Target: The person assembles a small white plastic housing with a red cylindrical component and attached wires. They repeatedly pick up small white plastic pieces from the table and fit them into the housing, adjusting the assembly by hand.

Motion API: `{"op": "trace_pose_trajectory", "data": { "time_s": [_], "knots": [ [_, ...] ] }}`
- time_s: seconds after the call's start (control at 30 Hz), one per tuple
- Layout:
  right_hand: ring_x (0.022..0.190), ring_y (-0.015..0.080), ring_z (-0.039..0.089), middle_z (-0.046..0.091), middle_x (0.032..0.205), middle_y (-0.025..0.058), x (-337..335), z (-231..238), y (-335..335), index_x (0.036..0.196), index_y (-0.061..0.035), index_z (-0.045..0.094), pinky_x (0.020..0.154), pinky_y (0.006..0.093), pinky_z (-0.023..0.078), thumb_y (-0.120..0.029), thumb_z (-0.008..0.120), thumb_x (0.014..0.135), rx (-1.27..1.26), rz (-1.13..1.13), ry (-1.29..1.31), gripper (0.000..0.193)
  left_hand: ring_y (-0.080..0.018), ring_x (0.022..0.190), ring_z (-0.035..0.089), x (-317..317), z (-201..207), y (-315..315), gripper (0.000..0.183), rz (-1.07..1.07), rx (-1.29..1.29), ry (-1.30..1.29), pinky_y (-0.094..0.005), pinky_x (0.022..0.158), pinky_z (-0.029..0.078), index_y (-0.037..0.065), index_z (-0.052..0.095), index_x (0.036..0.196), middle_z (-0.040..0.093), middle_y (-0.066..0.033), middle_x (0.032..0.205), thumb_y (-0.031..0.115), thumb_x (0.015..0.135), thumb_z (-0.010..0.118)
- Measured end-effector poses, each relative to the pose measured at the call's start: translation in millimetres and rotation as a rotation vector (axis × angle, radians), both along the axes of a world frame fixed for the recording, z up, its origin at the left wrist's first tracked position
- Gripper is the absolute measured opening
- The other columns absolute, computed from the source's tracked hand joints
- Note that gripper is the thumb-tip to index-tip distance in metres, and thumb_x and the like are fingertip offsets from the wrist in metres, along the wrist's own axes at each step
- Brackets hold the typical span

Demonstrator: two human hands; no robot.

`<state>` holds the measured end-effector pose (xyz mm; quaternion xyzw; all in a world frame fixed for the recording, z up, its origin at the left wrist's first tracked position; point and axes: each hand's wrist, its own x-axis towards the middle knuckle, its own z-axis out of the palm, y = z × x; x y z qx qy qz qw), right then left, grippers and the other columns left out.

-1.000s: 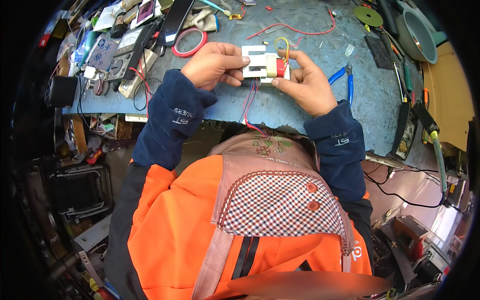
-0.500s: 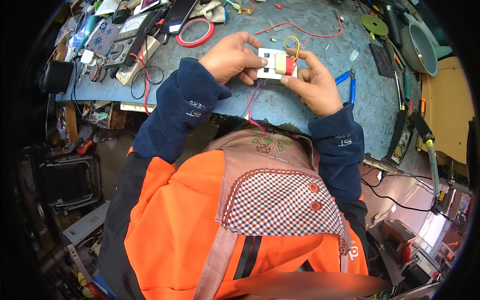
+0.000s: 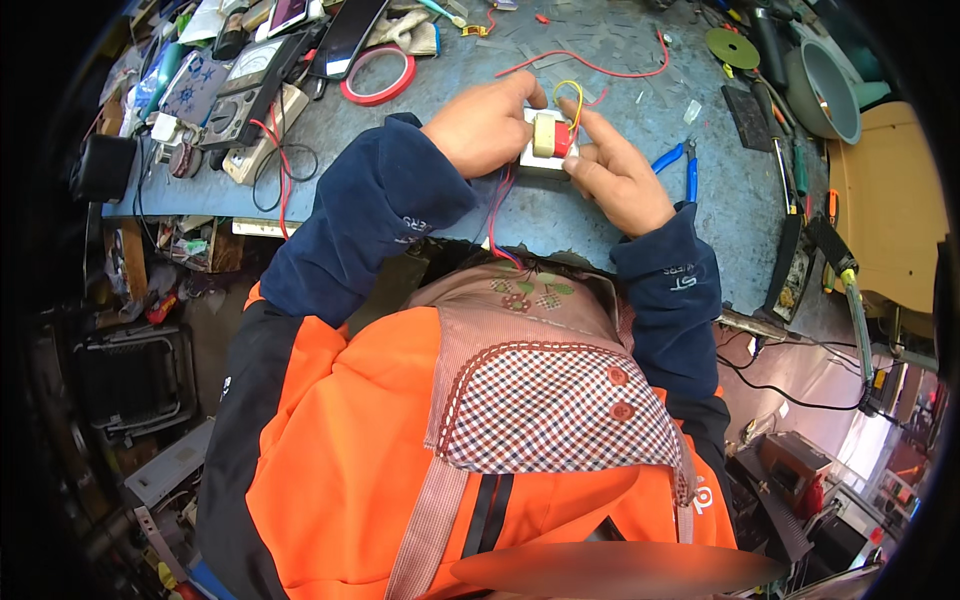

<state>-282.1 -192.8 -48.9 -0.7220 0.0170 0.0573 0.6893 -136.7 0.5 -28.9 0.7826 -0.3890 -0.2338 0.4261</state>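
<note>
Between my hands, over the blue bench top, is a small transformer [image 3: 552, 136] with a coil wrapped in pale yellow and red, set in a white frame. Yellow wires loop up from its far side, and red and blue wires [image 3: 499, 205] trail from its near side toward my apron. My left hand [image 3: 484, 128] closes over its left side and hides the slots there; its thumb tip is hidden. My right hand [image 3: 622, 178] grips its right side, thumb at the near corner and index finger at the far edge.
Blue-handled cutters [image 3: 681, 165] lie just right of my right hand. A red tape roll [image 3: 380, 77], an analog multimeter [image 3: 240, 98] and a phone [image 3: 350, 35] are at the left. A loose red wire [image 3: 600, 68] lies beyond; a grey bowl [image 3: 828, 95] and screwdrivers are at the right.
My left hand has moved right, across the transformer's left side, covering slots that showed before. The right hand keeps its hold. The whole view has shifted slightly.
</note>
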Motion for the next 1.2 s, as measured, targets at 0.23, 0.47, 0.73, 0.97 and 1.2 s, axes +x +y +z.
{"op": "trace_pose_trajectory", "data": {
  "time_s": [0.23, 0.47, 0.73, 0.97, 1.2],
  "knots": [
    [0.105, 0.0086, 0.064, 0.071, 0.121, 0.0074, 5.2, -0.5, 5.6, 0.171, -0.0032, 0.030, 0.092, 0.0249, 0.050, 0.002, 0.061, 0.106, -0.017, -0.039, -0.031, 0.072, -0.0100, 0.080, 0.055, -6.7, 1.6, 20.8, 0.056, -0.118, -0.103, -0.070, -0.0286, 0.068, 0.045, 0.003, 0.064, 0.140, 0.059, -0.0023, 0.094, 0.010, 0.088, 0.083],
    [0.103, 0.0119, 0.068, 0.076, 0.115, 0.0096, 3.3, -1.5, 4.4, 0.171, -0.0044, 0.030, 0.092, 0.0288, 0.054, 0.000, 0.063, 0.105, 0.005, -0.042, -0.018, 0.074, -0.0313, 0.127, 0.064, -9.0, -16.7, 11.4, 0.064, -0.094, -0.242, -0.308, -0.0408, 0.108, 0.051, 0.004, 0.069, 0.137, 0.068, -0.0145, 0.135, 0.023, 0.081, 0.092],
    [0.080, 0.0199, 0.069, 0.073, 0.087, 0.0088, 60.6, 62.2, -60.0, 0.124, -0.0003, 0.074, 0.077, 0.0340, 0.055, -0.013, 0.068, 0.098, -0.967, -0.310, -0.321, 0.030, -0.0331, 0.122, 0.064, -9.1, -4.8, 12.3, 0.063, -0.096, -0.171, -0.246, -0.0409, 0.109, 0.049, 0.001, 0.069, 0.134, 0.070, -0.0151, 0.127, 0.024, 0.079, 0.089],
    [0.116, 0.0338, 0.067, 0.072, 0.115, 0.0121, 162.5, 16.8, -63.1, 0.126, -0.0107, 0.077, 0.104, 0.0441, 0.053, -0.019, 0.081, 0.086, -1.320, 0.018, -0.610, 0.041, -0.0308, 0.121, 0.064, -6.4, -2.3, 10.6, 0.062, -0.107, -0.169, -0.183, -0.0396, 0.107, 0.049, 0.001, 0.069, 0.133, 0.071, -0.0131, 0.125, 0.022, 0.079, 0.090],
    [0.103, 0.0325, 0.069, 0.072, 0.102, 0.0113, 171.7, 37.0, -70.0, 0.103, -0.0074, 0.072, 0.089, 0.0438, 0.055, -0.020, 0.084, 0.082, -1.130, 0.111, -0.285, 0.027, -0.0302, 0.120, 0.064, -5.3, -0.7, 12.4, 0.062, -0.109, -0.160, -0.190, -0.0397, 0.106, 0.050, 0.002, 0.069, 0.134, 0.070, -0.0126, 0.125, 0.021, 0.079, 0.089]
  ]
}}
